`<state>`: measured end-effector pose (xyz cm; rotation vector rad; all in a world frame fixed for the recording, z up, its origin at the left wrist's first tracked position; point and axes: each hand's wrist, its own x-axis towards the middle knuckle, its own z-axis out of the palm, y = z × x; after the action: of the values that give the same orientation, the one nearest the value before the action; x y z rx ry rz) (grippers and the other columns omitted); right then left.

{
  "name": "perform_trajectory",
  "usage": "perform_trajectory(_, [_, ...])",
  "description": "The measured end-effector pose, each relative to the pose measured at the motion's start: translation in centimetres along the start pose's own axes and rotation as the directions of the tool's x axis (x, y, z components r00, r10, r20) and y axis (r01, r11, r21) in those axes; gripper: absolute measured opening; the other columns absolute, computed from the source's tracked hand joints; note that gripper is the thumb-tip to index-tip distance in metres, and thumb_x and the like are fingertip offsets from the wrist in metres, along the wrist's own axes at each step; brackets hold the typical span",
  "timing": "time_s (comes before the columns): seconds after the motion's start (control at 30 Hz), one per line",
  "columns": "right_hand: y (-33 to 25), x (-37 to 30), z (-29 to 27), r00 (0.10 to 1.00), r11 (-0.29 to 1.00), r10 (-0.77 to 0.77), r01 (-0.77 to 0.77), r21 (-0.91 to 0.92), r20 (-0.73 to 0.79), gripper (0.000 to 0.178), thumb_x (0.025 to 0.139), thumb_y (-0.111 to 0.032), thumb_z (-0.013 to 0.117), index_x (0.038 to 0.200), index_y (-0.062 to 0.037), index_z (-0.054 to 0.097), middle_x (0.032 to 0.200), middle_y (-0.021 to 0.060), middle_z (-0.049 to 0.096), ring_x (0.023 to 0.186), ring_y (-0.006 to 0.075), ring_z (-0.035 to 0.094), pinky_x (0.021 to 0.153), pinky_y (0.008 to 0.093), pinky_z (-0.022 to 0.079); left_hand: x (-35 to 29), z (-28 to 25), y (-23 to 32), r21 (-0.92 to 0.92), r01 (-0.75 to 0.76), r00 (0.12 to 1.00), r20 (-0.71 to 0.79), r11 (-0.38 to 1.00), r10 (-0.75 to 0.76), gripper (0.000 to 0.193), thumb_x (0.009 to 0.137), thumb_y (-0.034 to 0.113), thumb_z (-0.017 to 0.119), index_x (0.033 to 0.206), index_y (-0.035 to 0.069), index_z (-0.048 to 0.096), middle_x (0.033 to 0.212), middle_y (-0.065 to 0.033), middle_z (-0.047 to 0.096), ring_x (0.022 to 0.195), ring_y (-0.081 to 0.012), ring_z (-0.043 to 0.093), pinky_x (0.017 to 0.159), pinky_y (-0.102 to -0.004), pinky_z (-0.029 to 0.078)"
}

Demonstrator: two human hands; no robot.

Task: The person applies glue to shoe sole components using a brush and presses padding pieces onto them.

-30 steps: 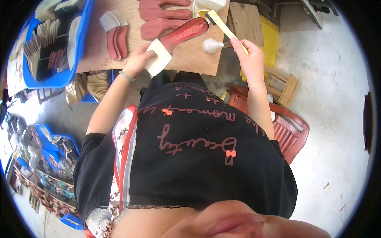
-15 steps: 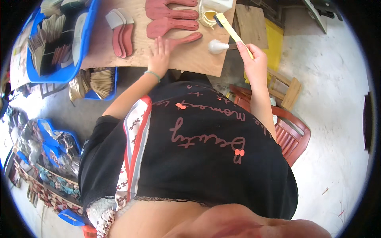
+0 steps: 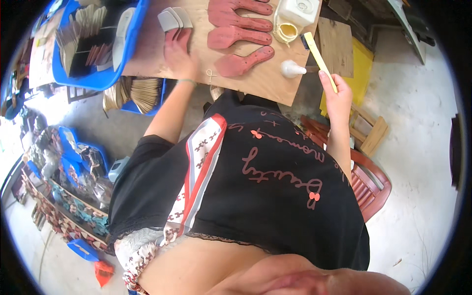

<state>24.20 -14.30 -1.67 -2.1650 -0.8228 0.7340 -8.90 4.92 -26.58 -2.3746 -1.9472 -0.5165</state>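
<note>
My right hand (image 3: 338,93) grips a yellow-handled brush (image 3: 319,59) by its lower end, its dark bristles close to an open jar (image 3: 286,32) with a yellowish inside. At the left my left hand (image 3: 181,61), smeared by motion, reaches over the red ends of a few fanned red-and-grey insoles (image 3: 173,18); whether its fingers close on one cannot be made out. Between the hands, several red insoles lie in a column on the wooden board, the nearest red insole (image 3: 241,62) tilted. A small white squeeze bottle (image 3: 292,69) rests on its side near the board's right edge.
Stacked insoles fill a blue crate (image 3: 132,51) at the left, and another stack (image 3: 142,94) stands below it. A white container (image 3: 299,11) is behind the jar. The wooden board (image 3: 268,93) ends just before my body. A reddish chair (image 3: 371,179) stands at my right.
My left hand has left the nearest red insole and moved left to the fanned insoles. My right hand still holds the brush near the jar. The whole view has shifted.
</note>
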Motion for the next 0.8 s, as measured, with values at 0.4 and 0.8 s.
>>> perform_trajectory(0.4, [0.7, 3.2, -0.5, 0.991, 0.988, 0.067, -0.050, -0.144, 0.116, 0.041, 0.089, -0.042, 0.066, 0.078, -0.0019, 0.064, 0.057, -0.0014, 0.044, 0.054, 0.0076, 0.039, 0.051, 0.0274, 0.033, 6.6, 0.0, -6.1, -0.273, 0.357, 0.934, 0.088, 0.893, -0.346, 0.059, 0.067, 0.032, 0.082, 0.109, -0.003, 0.061, 0.111, -0.0263, 0.058, 0.107, -0.0387, 0.054, 0.095, -0.0450, 0.043])
perform_trajectory(0.8, [-3.3, 1.5, 8.1, 0.946, 0.999, -0.045, 0.033, 0.042, 0.320, 0.034, 0.093, -0.036, 0.063, 0.086, -0.0032, 0.057, 0.074, -0.0031, 0.052, 0.069, 0.0064, 0.047, 0.063, 0.0228, 0.040, 5.0, -14.0, 8.1, -0.751, 0.505, 0.855, 0.502, -0.426, 0.130, 0.041, 0.091, 0.008, 0.043, 0.131, 0.002, 0.041, 0.130, -0.0212, 0.052, 0.126, -0.0302, 0.044, 0.110, -0.0431, 0.030])
